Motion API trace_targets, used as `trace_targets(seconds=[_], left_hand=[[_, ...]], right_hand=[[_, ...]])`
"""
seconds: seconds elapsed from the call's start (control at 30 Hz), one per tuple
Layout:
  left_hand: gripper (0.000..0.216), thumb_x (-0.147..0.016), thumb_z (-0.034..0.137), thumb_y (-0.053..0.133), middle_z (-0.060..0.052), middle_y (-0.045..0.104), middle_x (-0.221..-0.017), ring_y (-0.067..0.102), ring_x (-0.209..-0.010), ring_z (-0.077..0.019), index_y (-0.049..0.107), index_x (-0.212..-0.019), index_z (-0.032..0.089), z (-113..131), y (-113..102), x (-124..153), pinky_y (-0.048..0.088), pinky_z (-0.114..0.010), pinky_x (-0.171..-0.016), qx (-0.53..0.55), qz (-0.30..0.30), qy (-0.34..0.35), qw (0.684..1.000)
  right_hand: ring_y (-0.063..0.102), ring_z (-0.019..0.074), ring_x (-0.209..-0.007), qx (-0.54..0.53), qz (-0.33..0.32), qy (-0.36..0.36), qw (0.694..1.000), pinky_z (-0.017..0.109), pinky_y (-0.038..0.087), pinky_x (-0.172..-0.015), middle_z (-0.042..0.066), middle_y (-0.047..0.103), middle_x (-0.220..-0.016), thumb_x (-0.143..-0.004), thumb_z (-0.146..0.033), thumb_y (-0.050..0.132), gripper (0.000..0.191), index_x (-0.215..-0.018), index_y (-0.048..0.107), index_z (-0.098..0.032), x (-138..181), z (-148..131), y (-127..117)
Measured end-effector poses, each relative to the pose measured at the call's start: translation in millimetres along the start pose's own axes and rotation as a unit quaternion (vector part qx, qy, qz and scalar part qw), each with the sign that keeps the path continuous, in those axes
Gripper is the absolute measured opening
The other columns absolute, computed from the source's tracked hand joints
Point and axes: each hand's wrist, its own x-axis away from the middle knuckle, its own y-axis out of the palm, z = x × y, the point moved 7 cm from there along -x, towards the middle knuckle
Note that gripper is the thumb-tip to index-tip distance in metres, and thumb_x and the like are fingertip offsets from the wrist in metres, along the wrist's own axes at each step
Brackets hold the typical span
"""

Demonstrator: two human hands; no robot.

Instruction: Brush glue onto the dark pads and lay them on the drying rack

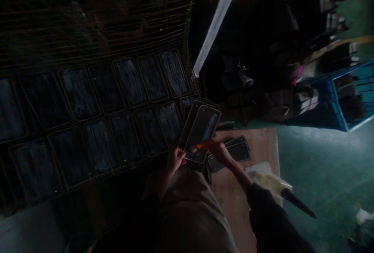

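Note:
My left hand (175, 158) pinches the lower left edge of a dark rectangular panel (203, 124) with rounded corners and a pale rim. Whitish streaks mark the panel's right side. In my right hand (217, 151) is an orange-handled tool (200, 145), perhaps a brush, held over the panel's lower end; its tip is too dim to make out. Other dark panels lie beneath the held one. To the right of my right hand, more dark panels (238, 152) rest overlapped on a wooden board (230, 190).
Rows of similar panels with whitish streaks (130, 81) fill a wire rack (187, 27) on the left. A cream container (271, 183) with a black pointed part sits by my right forearm. A blue crate (327, 97) and a pale slanted bar (217, 23) are farther off.

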Motion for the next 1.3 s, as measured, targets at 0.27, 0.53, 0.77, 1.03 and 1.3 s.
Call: trace_targets(seconds=[0.27, 0.53, 0.77, 1.03, 1.3], left_hand=[[0.023, -0.076, 0.031, 0.068, 0.006, 0.058, -0.053, 0.061, -0.040, -0.0114, 0.049, -0.074, 0.019, 8, 0, 1, 0.043, -0.017, -0.037, 0.013, -0.003, 0.022, 1.000], [0.021, -0.075, 0.030, 0.069, 0.004, 0.061, -0.060, 0.064, -0.045, -0.0132, 0.051, -0.076, 0.018, 5, -2, 0, 0.047, -0.019, -0.040, 0.030, 0.002, 0.014, 0.999], [0.015, -0.077, 0.027, 0.066, 0.002, 0.064, -0.065, 0.065, -0.047, -0.0130, 0.054, -0.079, 0.017, 1, -5, 0, 0.051, -0.021, -0.044, 0.044, 0.007, 0.007, 0.999], [0.016, -0.073, 0.026, 0.069, 0.003, 0.065, -0.061, 0.066, -0.046, -0.0146, 0.057, -0.079, 0.017, -2, -6, -4, 0.052, -0.022, -0.043, 0.061, 0.006, 0.009, 0.998], [0.025, -0.067, 0.033, 0.075, 0.004, 0.062, -0.058, 0.064, -0.043, -0.0148, 0.057, -0.076, 0.017, -1, -4, -6, 0.051, -0.021, -0.039, 0.077, 0.008, 0.042, 0.996]], right_hand=[[0.064, 0.0185, -0.084, 0.156, 0.231, -0.095, 0.956, 0.027, 0.049, -0.073, 0.008, 0.065, -0.099, -0.100, -0.035, 0.039, 0.032, -0.117, 0.061, -0.018, -40, -36, -79], [0.058, 0.0179, -0.082, 0.320, 0.121, -0.100, 0.934, 0.025, 0.042, -0.068, 0.008, 0.062, -0.106, -0.101, -0.024, 0.038, 0.032, -0.128, 0.055, -0.021, -33, -31, -24], [0.059, 0.0156, -0.081, 0.226, -0.011, -0.112, 0.967, 0.025, 0.044, -0.071, 0.007, 0.063, -0.101, -0.102, -0.023, 0.037, 0.028, -0.124, 0.055, -0.022, 37, -34, 49], [0.067, 0.0157, -0.079, 0.000, 0.029, -0.034, 0.999, 0.023, 0.050, -0.069, 0.003, 0.068, -0.092, -0.099, -0.024, 0.041, 0.025, -0.113, 0.062, -0.022, 40, -2, 31], [0.063, 0.0196, -0.093, 0.199, 0.243, -0.093, 0.945, 0.027, 0.049, -0.077, 0.008, 0.065, -0.109, -0.099, -0.029, 0.043, 0.029, -0.120, 0.060, -0.021, -25, -13, -82]])
